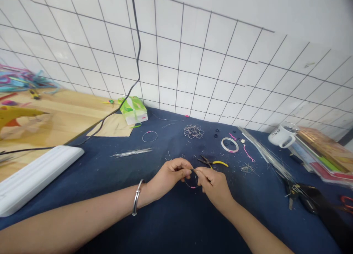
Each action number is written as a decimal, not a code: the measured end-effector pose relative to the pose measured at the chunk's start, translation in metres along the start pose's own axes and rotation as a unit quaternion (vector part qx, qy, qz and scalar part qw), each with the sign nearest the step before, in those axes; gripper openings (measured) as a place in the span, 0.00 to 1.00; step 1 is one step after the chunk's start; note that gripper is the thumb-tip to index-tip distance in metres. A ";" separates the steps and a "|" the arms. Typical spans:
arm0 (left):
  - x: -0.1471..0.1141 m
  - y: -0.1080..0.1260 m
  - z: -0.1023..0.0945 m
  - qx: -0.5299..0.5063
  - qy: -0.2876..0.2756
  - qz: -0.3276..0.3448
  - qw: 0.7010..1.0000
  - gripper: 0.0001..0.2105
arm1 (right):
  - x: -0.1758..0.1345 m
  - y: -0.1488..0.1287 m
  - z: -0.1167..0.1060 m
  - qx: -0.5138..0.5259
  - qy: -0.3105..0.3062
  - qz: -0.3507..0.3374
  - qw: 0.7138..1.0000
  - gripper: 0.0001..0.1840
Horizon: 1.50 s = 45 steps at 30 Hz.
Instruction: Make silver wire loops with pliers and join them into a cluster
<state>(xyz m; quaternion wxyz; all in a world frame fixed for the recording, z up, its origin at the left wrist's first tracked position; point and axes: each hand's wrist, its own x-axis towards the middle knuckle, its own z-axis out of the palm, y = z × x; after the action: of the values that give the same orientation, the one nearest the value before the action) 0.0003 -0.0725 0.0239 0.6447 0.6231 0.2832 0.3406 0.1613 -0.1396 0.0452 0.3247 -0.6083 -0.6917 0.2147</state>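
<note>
My left hand point(176, 172) and my right hand point(213, 181) meet over the dark blue cloth, fingertips almost touching. Both are closed in a pinch on a thin wire ring point(193, 187), whose lower curve with a pink section shows below the fingers. The exact spot where the fingertips grip it is too small to make out. Just beyond the right hand lie pliers point(213, 162) with a yellow handle, jaws pointing left. A silver bangle point(136, 197) circles my left wrist.
A bundle of straight wires point(132, 153), a wire ring point(149, 136) and coiled wire point(193, 131) lie beyond my hands. To the right are a white roll point(230, 145), long wires point(264, 151) and a mug point(283, 135). A white power strip point(41, 178) sits left.
</note>
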 end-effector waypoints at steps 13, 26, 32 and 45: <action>0.000 -0.002 0.000 -0.005 -0.007 -0.001 1.000 0.02 | 0.000 0.001 0.000 -0.004 0.000 -0.007 1.000 0.14; 0.001 -0.002 -0.003 0.008 -0.036 -0.032 0.999 0.06 | -0.002 0.000 0.000 0.028 0.025 0.016 0.999 0.14; 0.001 -0.007 -0.006 0.044 -0.057 -0.043 0.996 0.07 | 0.001 0.005 0.000 0.046 0.016 0.056 0.997 0.12; 0.003 -0.008 -0.007 0.049 -0.042 -0.080 0.995 0.07 | 0.009 0.018 -0.012 -0.042 -0.026 -0.006 0.999 0.13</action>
<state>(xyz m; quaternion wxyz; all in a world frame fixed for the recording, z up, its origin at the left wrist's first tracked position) -0.0027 -0.0660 0.0155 0.6494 0.6432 0.3212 0.2477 0.1822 -0.1290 0.0425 0.2822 -0.6117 -0.7118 0.1989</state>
